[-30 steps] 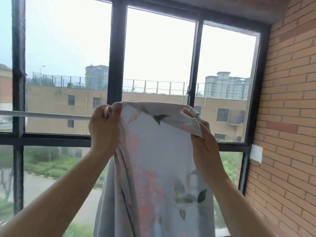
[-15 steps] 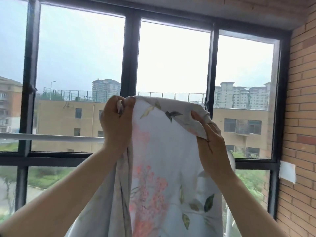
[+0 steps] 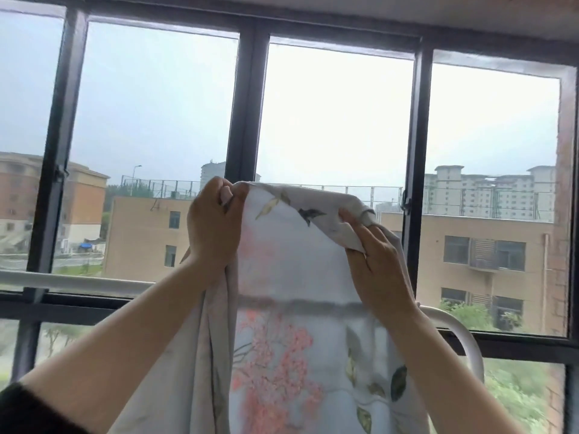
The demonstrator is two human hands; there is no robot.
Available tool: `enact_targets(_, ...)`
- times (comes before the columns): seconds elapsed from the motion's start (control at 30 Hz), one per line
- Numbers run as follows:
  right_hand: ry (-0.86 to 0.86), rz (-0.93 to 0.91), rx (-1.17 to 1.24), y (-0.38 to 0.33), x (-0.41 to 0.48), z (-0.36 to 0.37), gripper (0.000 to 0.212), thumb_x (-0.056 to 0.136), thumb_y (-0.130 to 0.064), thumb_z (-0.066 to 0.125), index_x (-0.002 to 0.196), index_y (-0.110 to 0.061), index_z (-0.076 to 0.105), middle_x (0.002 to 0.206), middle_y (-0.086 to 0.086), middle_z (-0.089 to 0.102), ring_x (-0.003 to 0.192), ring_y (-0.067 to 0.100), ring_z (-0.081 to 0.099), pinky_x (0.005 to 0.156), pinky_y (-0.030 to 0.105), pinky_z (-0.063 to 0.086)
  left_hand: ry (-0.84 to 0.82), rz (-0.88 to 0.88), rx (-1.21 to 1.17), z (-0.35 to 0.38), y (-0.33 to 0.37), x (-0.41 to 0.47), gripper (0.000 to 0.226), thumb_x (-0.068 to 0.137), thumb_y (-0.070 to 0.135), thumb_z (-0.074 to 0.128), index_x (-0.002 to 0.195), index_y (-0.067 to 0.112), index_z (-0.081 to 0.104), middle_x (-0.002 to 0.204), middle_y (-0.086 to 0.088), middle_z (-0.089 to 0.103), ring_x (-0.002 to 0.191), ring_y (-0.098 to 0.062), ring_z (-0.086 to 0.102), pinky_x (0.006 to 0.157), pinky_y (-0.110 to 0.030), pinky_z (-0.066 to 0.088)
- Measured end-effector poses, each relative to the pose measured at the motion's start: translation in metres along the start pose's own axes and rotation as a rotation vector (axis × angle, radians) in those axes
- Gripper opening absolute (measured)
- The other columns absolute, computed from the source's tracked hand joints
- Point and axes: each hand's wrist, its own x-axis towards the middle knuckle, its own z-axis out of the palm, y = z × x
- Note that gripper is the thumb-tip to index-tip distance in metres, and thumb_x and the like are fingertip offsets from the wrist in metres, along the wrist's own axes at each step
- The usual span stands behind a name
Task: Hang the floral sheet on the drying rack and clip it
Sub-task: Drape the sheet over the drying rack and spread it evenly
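The floral sheet [image 3: 291,270], pale with pink blossoms and green leaves, hangs down in front of me from both hands. My left hand [image 3: 213,227] grips its top edge on the left. My right hand [image 3: 376,258] pinches the top edge on the right. The sheet's top edge is held well above the white rail of the drying rack [image 3: 75,281], which runs across at window-sill height. The rail shows through the fabric as a grey band and curves downward at its right end [image 3: 463,336]. No clip is in view.
A black-framed window [image 3: 244,120] fills the view behind the rack, with buildings and trees outside. A brick wall [image 3: 564,245] stands close on the right. A dark sleeve [image 3: 28,411] shows at the bottom left.
Both hands have lifted the sheet's top edge higher above the rail, and the view has tilted up. The rack's curved right end has come into view.
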Motion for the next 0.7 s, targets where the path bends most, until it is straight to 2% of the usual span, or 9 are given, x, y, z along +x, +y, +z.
enact_targets(0.1,-0.125,0.106,-0.071,0.022,-0.012,0.007,0.053,0.09,-0.032,0.044,0.142,-0.021,0.048,0.136,0.005,0.056,0.128,0.02,0.048,0.104,0.014,0.03,-0.226,-0.092,0.196,0.019,-0.02,-0.011,0.044,0.093,0.03,0.058,0.06,0.018,0.03,0.054,0.005,0.034,0.05,-0.01,0.032,0.047,-0.026,0.024)
enact_targets(0.17,-0.187,0.151,-0.138,0.033,-0.025,0.013,0.063,0.092,-0.033,0.054,0.15,-0.031,0.03,0.145,-0.001,0.048,0.138,0.017,0.038,0.112,0.027,0.029,-0.309,-0.116,0.257,0.024,-0.032,-0.029,0.043,0.094,0.03,0.056,0.06,0.021,0.031,0.054,0.005,0.038,0.051,-0.01,0.036,0.047,-0.027,0.023)
enact_targets(0.23,-0.23,0.16,-0.216,0.037,-0.033,0.017,0.083,0.091,-0.042,0.058,0.153,-0.039,0.003,0.148,-0.004,0.042,0.141,0.017,0.032,0.108,0.043,0.038,-0.369,-0.089,0.31,0.027,-0.041,-0.046,0.04,0.095,0.032,0.054,0.063,0.021,0.034,0.056,0.007,0.041,0.052,-0.013,0.039,0.049,-0.03,0.024)
enact_targets(0.33,-0.288,0.194,-0.238,0.038,-0.03,0.018,0.102,0.089,-0.048,0.058,0.146,-0.041,-0.026,0.159,-0.006,0.018,0.147,0.019,0.014,0.105,0.047,0.042,-0.487,-0.042,0.473,0.031,-0.041,-0.052,0.023,0.096,0.026,0.047,0.074,0.021,0.04,0.063,0.011,0.041,0.065,-0.018,0.04,0.058,-0.031,0.026)
enact_targets(0.4,-0.352,0.25,-0.293,0.036,-0.025,0.017,0.105,0.09,-0.046,0.057,0.141,-0.042,-0.035,0.162,-0.003,0.006,0.147,0.023,0.019,0.107,0.044,0.041,-0.543,-0.024,0.552,0.033,-0.035,-0.05,0.017,0.096,0.023,0.043,0.079,0.022,0.044,0.068,0.007,0.042,0.071,-0.02,0.041,0.061,-0.03,0.029)
enact_targets(0.43,-0.394,0.3,-0.313,0.033,-0.024,0.017,0.103,0.092,-0.045,0.055,0.139,-0.042,-0.037,0.161,0.004,0.015,0.141,0.027,0.034,0.106,0.041,0.042,-0.548,-0.005,0.577,0.032,-0.034,-0.051,0.016,0.096,0.023,0.043,0.08,0.022,0.045,0.069,0.006,0.045,0.072,-0.021,0.044,0.061,-0.029,0.03)
enact_targets(0.47,-0.425,0.346,-0.332,0.031,-0.025,0.016,0.099,0.094,-0.046,0.051,0.138,-0.042,-0.038,0.152,0.012,0.036,0.127,0.029,0.051,0.102,0.039,0.043,-0.54,0.017,0.599,0.031,-0.033,-0.053,0.015,0.096,0.024,0.043,0.082,0.022,0.047,0.071,0.004,0.05,0.073,-0.023,0.048,0.061,-0.029,0.031)
enact_targets(0.53,-0.447,0.373,-0.373,0.024,-0.028,0.017,0.091,0.098,-0.045,0.044,0.14,-0.04,-0.036,0.114,0.013,0.067,0.097,0.027,0.064,0.093,0.034,0.047,-0.522,0.053,0.647,0.027,-0.032,-0.057,0.014,0.096,0.026,0.045,0.084,0.023,0.051,0.078,0.0,0.061,0.08,-0.026,0.058,0.06,-0.028,0.032)
enact_targets(0.7,-0.401,0.25,-0.482,0.013,-0.041,0.017,0.073,0.098,-0.051,0.034,0.153,-0.031,-0.011,0.092,0.007,0.071,0.092,0.024,0.065,0.088,0.034,0.046,-0.552,0.086,0.713,0.015,-0.032,-0.053,0.02,0.096,0.033,0.046,0.087,0.022,0.06,0.086,-0.002,0.068,0.073,-0.021,0.053,0.06,-0.028,0.034)
